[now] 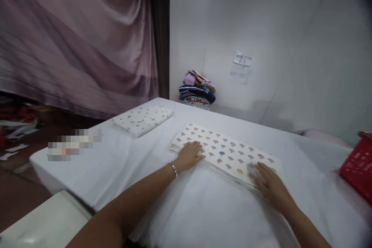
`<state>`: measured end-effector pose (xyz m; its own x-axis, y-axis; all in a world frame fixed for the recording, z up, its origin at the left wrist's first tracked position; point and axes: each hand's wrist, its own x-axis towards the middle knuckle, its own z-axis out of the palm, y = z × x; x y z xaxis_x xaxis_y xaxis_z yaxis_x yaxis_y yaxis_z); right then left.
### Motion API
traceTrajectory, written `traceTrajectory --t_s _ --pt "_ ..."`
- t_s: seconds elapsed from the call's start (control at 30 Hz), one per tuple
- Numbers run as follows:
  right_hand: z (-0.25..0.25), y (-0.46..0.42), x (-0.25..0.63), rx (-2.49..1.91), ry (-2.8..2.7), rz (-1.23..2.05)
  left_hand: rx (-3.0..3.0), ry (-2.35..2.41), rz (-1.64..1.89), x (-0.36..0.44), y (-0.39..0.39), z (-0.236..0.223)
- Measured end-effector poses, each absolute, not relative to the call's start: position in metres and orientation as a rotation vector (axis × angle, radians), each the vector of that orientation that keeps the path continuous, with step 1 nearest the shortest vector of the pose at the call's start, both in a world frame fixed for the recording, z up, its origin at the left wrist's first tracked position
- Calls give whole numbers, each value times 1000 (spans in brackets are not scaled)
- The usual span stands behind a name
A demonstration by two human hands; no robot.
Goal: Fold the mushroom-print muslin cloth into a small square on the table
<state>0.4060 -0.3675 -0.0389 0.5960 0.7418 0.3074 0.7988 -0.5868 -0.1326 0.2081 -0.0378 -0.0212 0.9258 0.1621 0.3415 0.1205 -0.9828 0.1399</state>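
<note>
A folded rectangle of white fabric with rows of small mushroom prints point(223, 149) lay on the white-covered table point(209, 205), beneath the fingers of both hands. The left hand point(188, 157) was flat and open on the fabric's near edge towards its left end, gripping nothing. The right hand point(269, 184), slightly blurred, lay open across the fabric's right end, its thumb unclear. Well right of the fabric stood a red perforated basket point(357, 168).
</note>
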Motion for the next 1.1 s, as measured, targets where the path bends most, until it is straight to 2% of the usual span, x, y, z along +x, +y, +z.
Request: traceTrajectory --t_s 0.13,0.3,0.43,0.53,1.1 --pt "-70 -362 415 -2637 -1171 -50 2993 334 511 186 -10 -33" --pt "-86 -373 425 -2650 -1182 -29 2910 332 604 175 5 -28" --pt "-86 -374 425 -2670 -1215 -52 2536 956 684 160 35 -19" --pt "-86 -374 425 -2680 -1217 -100 2333 1195 627 148 55 -17" --pt "-81 -371 419 -2701 -1199 -139 2263 1243 102 167 58 3"
